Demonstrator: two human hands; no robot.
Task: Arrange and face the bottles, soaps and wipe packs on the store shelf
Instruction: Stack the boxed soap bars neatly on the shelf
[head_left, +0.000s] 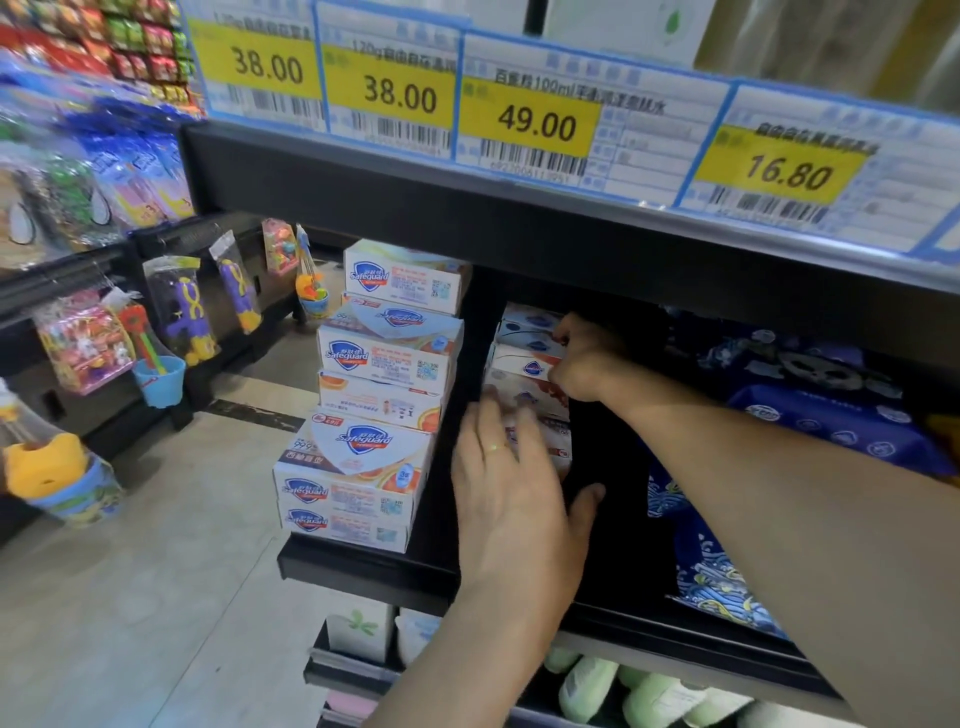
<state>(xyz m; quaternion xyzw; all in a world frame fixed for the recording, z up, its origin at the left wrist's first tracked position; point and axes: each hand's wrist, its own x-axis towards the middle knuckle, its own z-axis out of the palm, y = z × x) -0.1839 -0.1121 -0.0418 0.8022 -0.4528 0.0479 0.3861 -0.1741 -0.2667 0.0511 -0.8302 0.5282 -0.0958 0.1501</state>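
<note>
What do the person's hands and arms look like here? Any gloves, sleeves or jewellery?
Both hands are bare, no gloves. The left hand wears a thin ring on one finger. The right hand shows no jewellery. Both forearms are uncovered; no sleeves or watch are in view.

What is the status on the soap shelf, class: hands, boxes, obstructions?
Left hand open, flat against inner soap stack. Right hand pinching an upper box. Nothing blocking.

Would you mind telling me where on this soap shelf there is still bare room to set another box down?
The bare patch is the dark gap on the shelf, bordered by the inner soap stack and the blue wipe packs. The right hand and left hand crowd its left side. The outer Safeguard stack fills the shelf end.
</note>
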